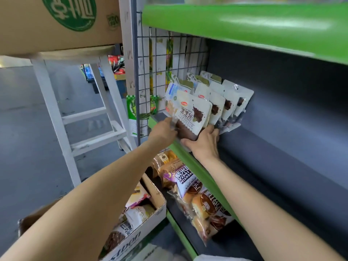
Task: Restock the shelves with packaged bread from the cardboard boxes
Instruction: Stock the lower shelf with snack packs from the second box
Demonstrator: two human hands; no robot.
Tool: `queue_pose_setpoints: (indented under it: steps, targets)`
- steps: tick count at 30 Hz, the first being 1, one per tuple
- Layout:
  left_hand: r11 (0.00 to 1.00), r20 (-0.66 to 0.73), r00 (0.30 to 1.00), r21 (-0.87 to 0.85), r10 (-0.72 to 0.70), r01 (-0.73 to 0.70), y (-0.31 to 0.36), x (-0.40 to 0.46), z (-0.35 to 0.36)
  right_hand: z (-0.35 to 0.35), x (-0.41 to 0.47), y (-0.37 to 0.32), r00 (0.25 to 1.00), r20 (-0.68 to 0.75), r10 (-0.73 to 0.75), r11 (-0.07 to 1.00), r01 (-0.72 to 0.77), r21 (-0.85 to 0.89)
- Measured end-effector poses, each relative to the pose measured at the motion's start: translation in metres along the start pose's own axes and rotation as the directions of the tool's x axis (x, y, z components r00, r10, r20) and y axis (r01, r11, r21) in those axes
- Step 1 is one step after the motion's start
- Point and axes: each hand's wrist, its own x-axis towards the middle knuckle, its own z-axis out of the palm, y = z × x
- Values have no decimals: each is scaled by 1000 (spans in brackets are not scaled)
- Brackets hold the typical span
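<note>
Fingers of both hands — left (165, 129), right (204, 142) — pinch the front pack (194, 115), seating it on the shelf (180, 147); next, probably another from the box (150, 213).

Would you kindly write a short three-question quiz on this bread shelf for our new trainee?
1. True or false: both hands are on the front bread packet.
2. Where is the open cardboard box? A) on the shelf B) on the floor, left of the shelving C) on the stool
3. Fill in: the shelf edge is coloured ____.

Key:
1. True: the left hand grips its left side, the right hand its bottom.
2. B
3. Green
</note>
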Motion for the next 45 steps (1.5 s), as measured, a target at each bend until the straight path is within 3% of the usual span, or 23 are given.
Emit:
queue_pose_setpoints:
  steps: [4,6,10,13,16,18,20,23,25,28,30,35,38,41,45]
  targets:
    - [990,-89,996,-144,2,-15,-5,-35,-23,-10,-37,-19,951,-276,-140,985,163,64]
    - [983,-116,993,-184,-30,8,-16,-56,-34,-9,-56,-30,929,-293,-225,962,260,86]
    - [967,-96,989,-237,-116,91,-56,-94,-47,14,-85,-50,942,-13,-334,935,333,123]
    - [968,-93,976,-178,-195,176,-96,-112,-48,54,-101,-56,899,262,-350,937,336,101]
    - [959,-57,960,-90,-274,268,-146,-118,-40,107,-109,-50,838,466,-282,955,293,52]
    - [954,-36,956,55,-292,294,-183,-118,-29,140,-109,-40,827,523,-206,974,227,26]
    - [930,37,974,307,-225,204,-221,-116,-14,171,-103,-26,825,556,-103,990,141,-26]
    - [792,275,941,610,-197,-13,-270,-107,13,220,-86,4,778,626,52,989,47,-141]
    - [733,352,909,676,-223,-82,-296,-99,31,251,-76,23,738,663,127,989,-46,-139]
    - [720,415,867,687,-275,-100,-333,-90,65,291,-63,48,691,697,193,981,-132,-142]
    - [722,374,891,687,-258,-79,-353,-85,85,312,-55,57,700,678,224,974,-176,-140]
    - [849,195,952,518,-235,103,-373,-78,103,340,-49,67,761,582,285,958,-227,-173]
    - [919,63,920,110,-387,379,-370,-87,89,333,-60,71,788,549,277,955,-287,-70]
    - [819,-1,869,-337,-495,465,-352,-102,65,305,-70,67,807,557,196,940,-316,126]
    - [721,39,905,-591,-423,362,-300,-120,24,240,-77,32,831,548,90,922,-278,270]
